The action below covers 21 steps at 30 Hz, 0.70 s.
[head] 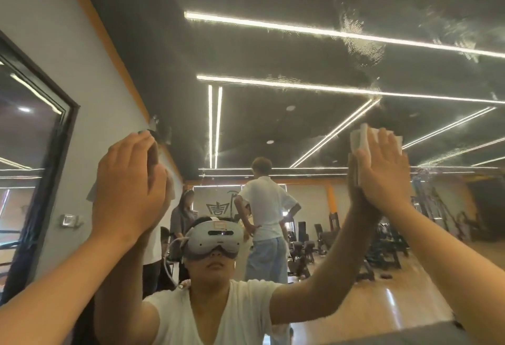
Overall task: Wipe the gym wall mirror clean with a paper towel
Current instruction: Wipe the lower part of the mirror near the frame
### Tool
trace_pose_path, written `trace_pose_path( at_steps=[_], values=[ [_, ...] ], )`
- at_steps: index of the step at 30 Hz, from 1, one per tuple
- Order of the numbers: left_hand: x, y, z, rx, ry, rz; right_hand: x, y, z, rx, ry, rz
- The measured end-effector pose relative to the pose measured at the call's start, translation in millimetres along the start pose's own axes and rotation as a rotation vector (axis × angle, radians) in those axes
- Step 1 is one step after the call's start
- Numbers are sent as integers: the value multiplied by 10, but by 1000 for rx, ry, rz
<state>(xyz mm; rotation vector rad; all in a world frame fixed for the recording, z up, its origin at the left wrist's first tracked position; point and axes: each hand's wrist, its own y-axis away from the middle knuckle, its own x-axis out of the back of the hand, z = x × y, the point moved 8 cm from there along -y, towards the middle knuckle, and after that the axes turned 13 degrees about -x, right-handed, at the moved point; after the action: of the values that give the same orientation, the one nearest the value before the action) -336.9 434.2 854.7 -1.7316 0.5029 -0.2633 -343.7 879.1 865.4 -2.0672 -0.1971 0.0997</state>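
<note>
Beside mirror (300, 52) edge, left hand (128, 183)

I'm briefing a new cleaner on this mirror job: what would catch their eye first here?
Two raised hands lie flat on the mirror: the right hand presses a folded white paper towel to the glass, and the left hand lies near its left edge. Above the towel, cloudy smears streak across the reflected light strips. Low in the middle shows the reflected white headset.
</note>
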Motion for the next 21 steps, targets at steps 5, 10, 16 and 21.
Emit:
trace_pose_path(
  at_steps=[5,10,16,21],
  values=[
    [15,-5,36,-19,-26,9,-90,924,372,38,57,-54],
    [22,-3,43,-25,-29,13,-129,1470,506,82,110,-119],
    [42,3,70,-21,-29,18,-162,899,99,105,75,-62],
    [45,12,72,-8,-21,22,-134,-96,-605,69,57,-72]
  ],
)
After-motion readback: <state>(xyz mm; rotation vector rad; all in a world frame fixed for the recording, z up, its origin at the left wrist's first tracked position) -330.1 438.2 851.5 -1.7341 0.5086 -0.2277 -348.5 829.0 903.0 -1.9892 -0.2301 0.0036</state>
